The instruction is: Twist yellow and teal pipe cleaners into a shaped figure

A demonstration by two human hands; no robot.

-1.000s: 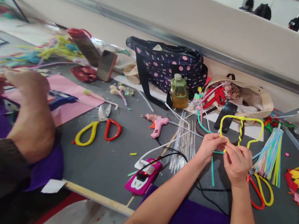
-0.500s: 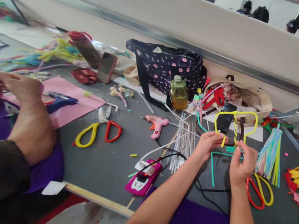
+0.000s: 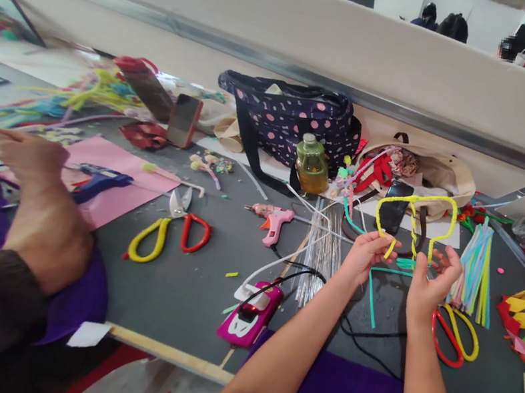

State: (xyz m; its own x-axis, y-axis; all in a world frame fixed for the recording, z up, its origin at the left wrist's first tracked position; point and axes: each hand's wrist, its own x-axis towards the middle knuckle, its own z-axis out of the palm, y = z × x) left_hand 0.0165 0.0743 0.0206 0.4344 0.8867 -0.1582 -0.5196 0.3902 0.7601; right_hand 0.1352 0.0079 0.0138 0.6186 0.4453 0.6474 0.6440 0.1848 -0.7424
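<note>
My left hand [image 3: 368, 252] pinches the lower left end of a yellow pipe cleaner [image 3: 413, 199] bent into two loops, held up above the table. Beside its right-hand ends, my right hand [image 3: 431, 284] is open, thumb and fingers apart; whether a finger touches the wire is hard to tell. The middle strand looks twisted. Below and between my hands lies a green pipe cleaner [image 3: 371, 298] with a bend. Scissors with red and yellow handles [image 3: 444, 347] rest to the right of my right wrist, and a bundle of pastel pipe cleaners [image 3: 474, 271] is behind them.
A pink glue gun [image 3: 276, 219], silvery strips [image 3: 326, 255] and a magenta device [image 3: 247, 323] with black cables lie left of my arms. More scissors [image 3: 179, 209] lie farther left, near a co-worker's hands [image 3: 21, 154]. A bottle [image 3: 313, 165] and bag [image 3: 281, 118] stand behind.
My right hand has let go of the middle of the yellow pipe cleaner and spread its fingers, shifting slightly right. The loops have tilted a little; my left hand keeps its pinch.
</note>
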